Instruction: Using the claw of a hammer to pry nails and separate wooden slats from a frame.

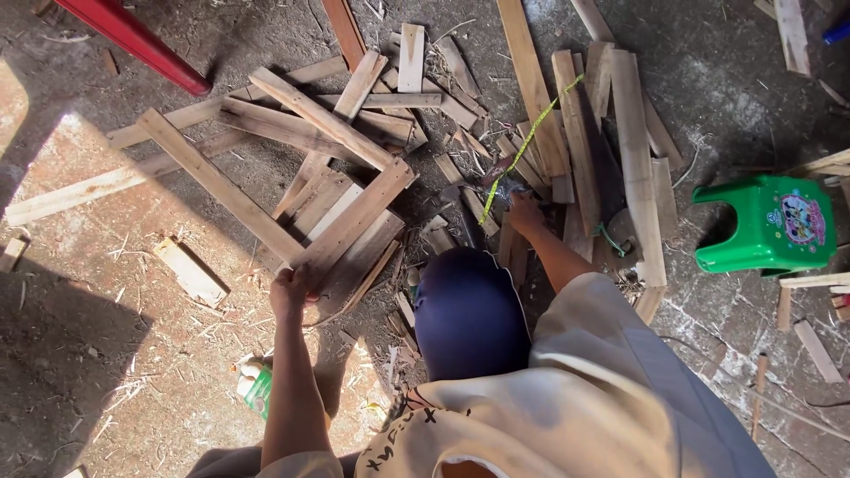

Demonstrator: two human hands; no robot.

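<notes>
Left hand (289,290) closed on wooden frame (354,221); right hand (524,212) gripping yellow tape measure (531,137). Measuring stage, likely; next needs tape laid along frame.

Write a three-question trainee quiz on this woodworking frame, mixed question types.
1. True or false: the left hand grips the nailed wooden frame.
2. What does the right hand hold? A) yellow tape measure B) hammer C) saw
3. What colour is the plastic stool on the right?

Key: 1 true; 2 A; 3 green.
</notes>
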